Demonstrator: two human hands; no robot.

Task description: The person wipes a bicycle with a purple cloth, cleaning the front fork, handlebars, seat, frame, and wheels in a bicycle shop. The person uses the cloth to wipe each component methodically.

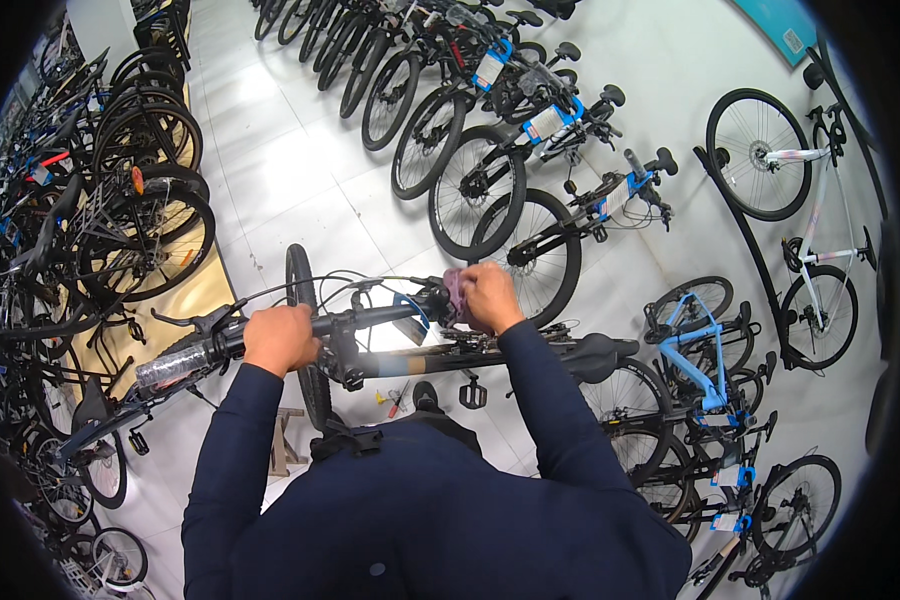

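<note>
"Where is the straight, black, tubular handlebar point(365, 318)?"

"Across the person's front; the left hand point(280, 340) is closed round it, probably to steady it"

"The right hand point(492, 297)?"

"Gripping a crumpled purple cloth point(454, 294) at the bar's right end"

"Anything enclosed?"

"Clear, crinkled plastic wrap point(173, 366) sheathes the left end"
</note>
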